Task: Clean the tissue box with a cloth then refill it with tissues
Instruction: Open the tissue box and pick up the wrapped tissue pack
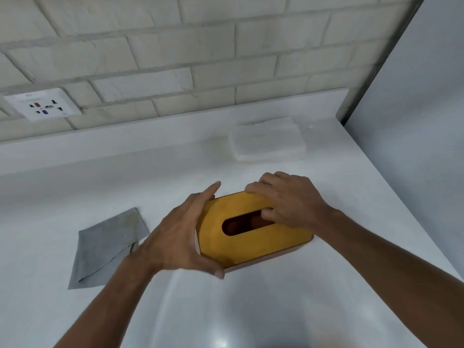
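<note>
Both grips clamp the tissue box (251, 243) between them: left grip (175, 237) round its end, right grip (293, 204) over its top.

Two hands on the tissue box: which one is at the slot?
The right hand: it lies over the top of the yellow tissue box, at the right end of the oval slot. The left hand only clasps the box's left end.

The left hand (180, 234), coming in from seven o'clock, is gripping the end of the tissue box (251, 243) between thumb and fingers. The right hand (288, 204), from four o'clock, is curling its fingers over the far edge.
</note>
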Tool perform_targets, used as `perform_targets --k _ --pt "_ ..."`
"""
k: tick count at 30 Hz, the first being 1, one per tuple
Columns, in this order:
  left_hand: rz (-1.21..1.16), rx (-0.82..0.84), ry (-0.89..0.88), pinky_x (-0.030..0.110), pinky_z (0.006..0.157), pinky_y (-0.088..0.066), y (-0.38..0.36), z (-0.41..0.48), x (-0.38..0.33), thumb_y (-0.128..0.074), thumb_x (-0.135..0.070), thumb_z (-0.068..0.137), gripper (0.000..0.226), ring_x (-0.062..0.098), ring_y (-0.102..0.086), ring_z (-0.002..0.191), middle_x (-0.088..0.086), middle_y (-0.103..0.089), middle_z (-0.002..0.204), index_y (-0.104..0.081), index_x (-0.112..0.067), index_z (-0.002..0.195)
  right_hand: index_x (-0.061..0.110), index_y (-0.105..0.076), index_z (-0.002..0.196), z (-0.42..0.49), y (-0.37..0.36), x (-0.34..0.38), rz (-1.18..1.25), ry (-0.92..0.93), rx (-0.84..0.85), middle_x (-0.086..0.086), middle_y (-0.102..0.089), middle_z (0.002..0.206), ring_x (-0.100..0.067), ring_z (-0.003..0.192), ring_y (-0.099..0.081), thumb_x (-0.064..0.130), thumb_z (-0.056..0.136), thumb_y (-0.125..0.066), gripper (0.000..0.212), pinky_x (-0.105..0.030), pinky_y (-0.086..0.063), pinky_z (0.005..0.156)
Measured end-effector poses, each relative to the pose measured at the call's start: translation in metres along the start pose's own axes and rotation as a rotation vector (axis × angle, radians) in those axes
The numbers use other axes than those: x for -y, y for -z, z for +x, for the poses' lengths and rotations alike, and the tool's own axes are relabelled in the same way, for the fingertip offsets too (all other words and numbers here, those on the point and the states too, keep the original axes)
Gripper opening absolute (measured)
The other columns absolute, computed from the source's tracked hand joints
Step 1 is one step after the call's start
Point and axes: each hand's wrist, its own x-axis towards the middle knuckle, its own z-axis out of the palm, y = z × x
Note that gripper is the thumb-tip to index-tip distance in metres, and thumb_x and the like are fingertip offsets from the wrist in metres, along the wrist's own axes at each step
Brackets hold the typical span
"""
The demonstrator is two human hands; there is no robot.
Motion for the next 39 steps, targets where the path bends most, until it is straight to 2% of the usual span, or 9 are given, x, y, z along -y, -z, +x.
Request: perform_targets --k 7,10,12,15,18,23,28,34,39 --pt "-0.009 -0.084 -0.134 0.034 0.11 -0.045 -0.014 0.005 0.013 -0.099 -0.062 0.045 0.156 0.005 -0.035 0.143 -0.02 -0.025 0.157 0.009 -0.058 0.157 0.033 -0.059 0.123 0.004 -0.008 -0.005 -0.071 0.013 -0.076 0.007 -0.066 0.097 -0.018 0.07 -0.061 0.039 0.071 -0.064 0.052 -0.022 -0.025 0.052" --pt "-0.097 -0.145 -0.192 0.021 0.112 -0.038 -0.024 0.005 0.022 -0.1 -0.056 0.045 0.154 0.0 -0.029 0.147 -0.022 -0.02 0.16 0.004 -0.055 0.159 0.032 -0.056 0.128 0.008 -0.002 -0.006 -0.089 0.011 -0.027 0.007 -0.063 0.104 -0.019 0.073 -0.062 0.043 0.076 -0.062 0.054 -0.025 -0.028 0.054" --pt "-0.126 -0.212 -0.231 0.013 0.116 -0.03 -0.035 0.004 0.03 -0.097 -0.06 0.044 0.153 0.006 -0.026 0.152 -0.013 -0.019 0.164 0.0 -0.048 0.162 0.035 -0.057 0.127 0.008 0.0 -0.004 -0.106 0.015 -0.035 0.008 -0.063 0.105 -0.018 0.072 -0.062 0.051 0.077 -0.061 0.052 -0.025 -0.029 0.055" --pt "-0.092 -0.249 -0.289 0.015 0.116 -0.032 -0.045 0.007 0.034 -0.093 -0.063 0.047 0.15 0.014 -0.03 0.151 0.009 -0.028 0.161 -0.004 -0.037 0.164 0.026 -0.067 0.114 0.011 -0.005 0.008 -0.098 0.115 -0.085 0.007 -0.065 0.102 -0.016 0.072 -0.061 0.051 0.076 -0.068 0.046 -0.023 -0.034 0.053" --pt "-0.112 -0.255 -0.278 0.018 0.113 -0.037 -0.046 0.012 0.034 -0.091 -0.062 0.047 0.15 0.014 -0.036 0.147 0.005 -0.032 0.157 0.0 -0.04 0.164 0.021 -0.068 0.109 0.018 -0.014 0.017 -0.072 0.158 -0.108 0.006 -0.064 0.095 -0.016 0.075 -0.058 0.034 0.078 -0.066 0.034 -0.023 -0.034 0.045" --pt "-0.121 -0.261 -0.255 0.022 0.112 -0.038 -0.047 0.012 0.037 -0.09 -0.065 0.047 0.153 0.014 -0.037 0.147 0.0 -0.032 0.158 0.005 -0.039 0.165 0.019 -0.067 0.113 0.017 -0.019 0.017 -0.087 0.153 -0.124 0.005 -0.064 0.095 -0.017 0.074 -0.059 0.027 0.076 -0.068 0.038 -0.023 -0.029 0.043" --pt "-0.135 -0.285 -0.239 0.02 0.111 -0.037 -0.047 0.015 0.04 -0.088 -0.063 0.047 0.153 0.013 -0.036 0.147 -0.008 -0.03 0.157 0.006 -0.038 0.164 0.02 -0.066 0.12 0.023 -0.014 0.016 -0.007 0.114 -0.085 0.002 -0.064 0.101 -0.021 0.082 -0.06 0.03 0.08 -0.063 0.042 -0.03 -0.045 0.053" --pt "-0.083 -0.281 -0.209 0.019 0.109 -0.035 -0.041 0.022 0.041 -0.084 -0.067 0.048 0.151 0.011 -0.034 0.146 0.005 -0.031 0.157 0.009 -0.039 0.164 0.02 -0.067 0.109 0.033 -0.009 0.019 -0.075 0.073 -0.072 0.003 -0.061 0.095 -0.02 0.072 -0.057 0.03 0.074 -0.067 0.037 -0.025 -0.032 0.048" --pt "-0.107 -0.281 -0.194 0.022 0.108 -0.036 -0.042 0.019 0.044 -0.085 -0.066 0.047 0.152 0.01 -0.037 0.142 -0.001 -0.032 0.156 0.012 -0.045 0.162 0.017 -0.066 0.103 0.027 -0.013 0.029 -0.182 0.084 -0.137 0.002 -0.062 0.089 -0.018 0.068 -0.056 0.024 0.067 -0.069 0.036 -0.022 -0.018 0.046"
